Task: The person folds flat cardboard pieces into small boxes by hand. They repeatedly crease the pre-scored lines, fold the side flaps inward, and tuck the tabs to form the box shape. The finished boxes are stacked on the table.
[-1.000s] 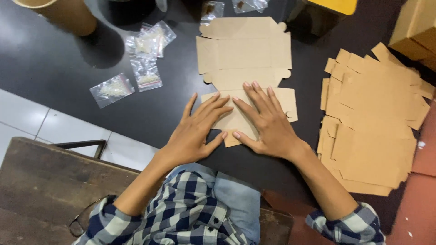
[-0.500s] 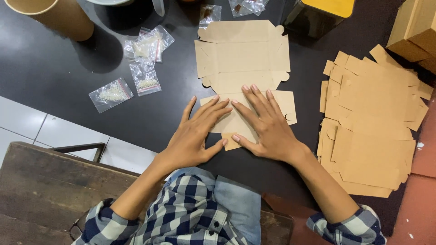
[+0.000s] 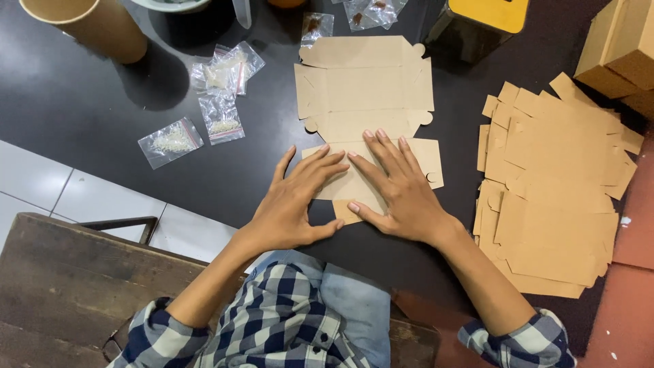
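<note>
A flat brown cardboard box blank lies unfolded on the black table. Both of my hands press flat on its near flaps. My left hand lies palm down on the near left part of the blank, fingers spread. My right hand lies palm down beside it on the near right part, thumb pointing toward the left hand. The fingertips of both hands almost meet over the fold. Neither hand grips anything.
A stack of several more flat cardboard blanks lies to the right. Small clear bags of pale beads sit at the left, a brown paper cup at far left, a yellow-topped container behind. A wooden bench is below.
The view has shifted slightly. My hands stay pressed on the cardboard in nearly the same spot.
</note>
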